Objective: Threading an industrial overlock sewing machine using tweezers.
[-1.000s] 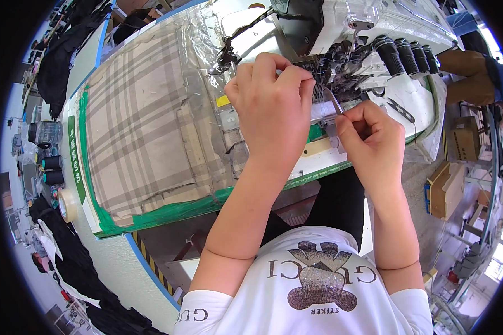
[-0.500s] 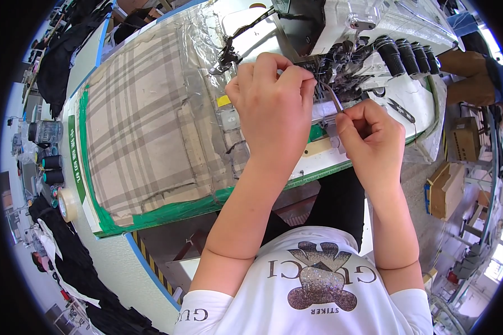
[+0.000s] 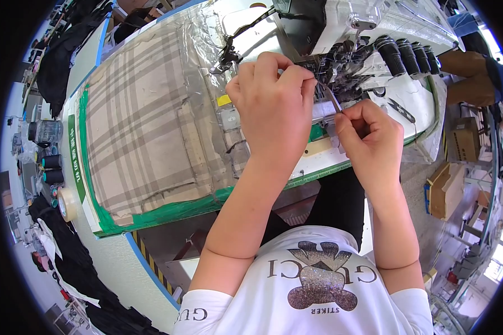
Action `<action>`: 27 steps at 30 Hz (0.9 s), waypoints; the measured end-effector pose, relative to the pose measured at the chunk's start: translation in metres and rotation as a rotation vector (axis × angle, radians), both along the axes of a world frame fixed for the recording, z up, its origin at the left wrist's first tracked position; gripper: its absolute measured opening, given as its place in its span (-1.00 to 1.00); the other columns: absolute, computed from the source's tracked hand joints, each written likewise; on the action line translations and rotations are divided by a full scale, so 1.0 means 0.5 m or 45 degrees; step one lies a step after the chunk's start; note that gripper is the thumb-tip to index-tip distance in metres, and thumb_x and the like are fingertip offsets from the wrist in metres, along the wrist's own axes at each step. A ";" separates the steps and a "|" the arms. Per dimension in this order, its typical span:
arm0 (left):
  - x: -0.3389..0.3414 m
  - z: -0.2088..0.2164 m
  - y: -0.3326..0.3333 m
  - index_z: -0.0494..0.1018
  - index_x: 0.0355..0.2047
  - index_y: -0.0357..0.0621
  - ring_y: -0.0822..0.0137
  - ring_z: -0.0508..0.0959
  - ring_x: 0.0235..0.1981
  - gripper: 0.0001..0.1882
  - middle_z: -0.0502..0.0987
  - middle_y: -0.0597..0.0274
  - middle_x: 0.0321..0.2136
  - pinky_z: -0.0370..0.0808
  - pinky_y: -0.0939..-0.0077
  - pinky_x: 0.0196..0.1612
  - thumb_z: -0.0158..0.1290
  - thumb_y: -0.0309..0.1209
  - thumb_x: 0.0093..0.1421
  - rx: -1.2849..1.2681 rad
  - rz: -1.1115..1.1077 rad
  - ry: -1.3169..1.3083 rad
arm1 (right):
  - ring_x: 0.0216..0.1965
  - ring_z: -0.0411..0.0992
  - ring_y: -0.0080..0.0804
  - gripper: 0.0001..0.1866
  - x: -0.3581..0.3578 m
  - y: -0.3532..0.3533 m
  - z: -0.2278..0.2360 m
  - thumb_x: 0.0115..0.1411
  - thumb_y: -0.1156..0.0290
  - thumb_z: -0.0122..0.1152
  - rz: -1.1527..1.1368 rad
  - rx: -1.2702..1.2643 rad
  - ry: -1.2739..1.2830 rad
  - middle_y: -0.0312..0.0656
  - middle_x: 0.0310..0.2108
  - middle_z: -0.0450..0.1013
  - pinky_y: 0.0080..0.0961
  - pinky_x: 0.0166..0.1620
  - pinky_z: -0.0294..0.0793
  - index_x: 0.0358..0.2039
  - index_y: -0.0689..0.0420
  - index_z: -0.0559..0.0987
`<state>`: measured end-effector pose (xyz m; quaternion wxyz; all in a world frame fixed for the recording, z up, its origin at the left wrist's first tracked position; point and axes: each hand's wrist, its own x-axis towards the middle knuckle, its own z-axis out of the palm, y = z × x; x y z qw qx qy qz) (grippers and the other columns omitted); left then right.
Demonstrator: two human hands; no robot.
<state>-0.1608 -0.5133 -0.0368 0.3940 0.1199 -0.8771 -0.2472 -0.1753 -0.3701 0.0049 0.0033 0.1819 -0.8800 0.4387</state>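
Note:
A sewing machine (image 3: 391, 42) with an exposed needle and looper area stands at the far right of the worktable. My right hand (image 3: 371, 134) pinches a pair of slim metal tweezers (image 3: 334, 99), whose tips reach up and left into the machine's needle area. Close by on the left, my left hand (image 3: 276, 106) is raised at the same area with thumb and forefinger pressed together. Whatever sits between those fingertips is too small or hidden to make out. The back of the left hand covers part of the machine bed.
Plaid cloth (image 3: 145, 123) under clear plastic covers the tabletop left of my hands, edged with green tape (image 3: 167, 215). Small thread snips (image 3: 401, 110) lie right of the needle area. A tape roll (image 3: 68, 204) stands at the left, a cardboard box (image 3: 447, 190) at the right. Another person's legs (image 3: 469, 78) show far right.
Both hands stay almost still at the needle area. The right hand with the tweezers has shifted very slightly to the left.

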 end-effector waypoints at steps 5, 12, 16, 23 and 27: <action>0.000 0.000 0.000 0.58 -0.52 -0.03 0.24 0.40 -0.22 -0.92 0.44 0.38 -0.36 0.24 0.24 -0.07 0.28 -0.44 -0.05 0.004 -0.005 0.001 | -0.66 0.37 -0.55 -0.91 -0.002 -0.002 -0.002 0.07 0.55 0.27 -0.011 -0.009 0.010 -0.20 -0.68 0.43 -0.57 -0.53 0.35 -0.51 0.26 0.53; 0.000 0.002 -0.002 0.59 -0.48 -0.03 0.24 0.40 -0.21 -0.92 0.44 0.36 -0.34 0.24 0.24 -0.06 0.27 -0.44 -0.02 0.035 -0.016 -0.012 | -0.68 0.35 -0.50 -0.89 -0.005 -0.006 0.002 0.07 0.53 0.28 -0.026 0.036 -0.021 -0.19 -0.70 0.41 -0.55 -0.54 0.33 -0.53 0.25 0.52; 0.002 0.009 -0.005 0.65 -0.39 0.04 0.23 0.44 -0.19 -0.90 0.49 0.35 -0.33 0.27 0.25 -0.04 0.26 -0.38 0.03 0.095 -0.029 -0.089 | -0.68 0.37 -0.47 -0.89 -0.003 -0.007 0.005 0.07 0.53 0.27 -0.040 0.059 -0.013 -0.18 -0.69 0.41 -0.53 -0.54 0.35 -0.53 0.24 0.52; 0.001 0.019 -0.006 0.66 -0.34 0.02 0.19 0.45 -0.16 -0.88 0.49 0.31 -0.32 0.28 0.25 0.00 0.22 -0.40 0.07 0.140 -0.067 -0.204 | -0.66 0.45 -0.35 -0.88 -0.005 -0.006 0.006 0.06 0.52 0.28 0.004 0.096 0.063 -0.14 -0.67 0.46 -0.46 -0.52 0.40 -0.54 0.25 0.51; 0.000 0.019 -0.006 0.63 -0.35 -0.03 0.20 0.43 -0.16 -0.88 0.48 0.29 -0.27 0.25 0.24 -0.05 0.21 -0.46 0.06 0.130 -0.094 -0.198 | -0.64 0.47 -0.33 -0.87 -0.004 -0.008 0.009 0.06 0.51 0.28 0.002 0.128 0.046 -0.14 -0.66 0.47 -0.46 -0.50 0.42 -0.54 0.25 0.51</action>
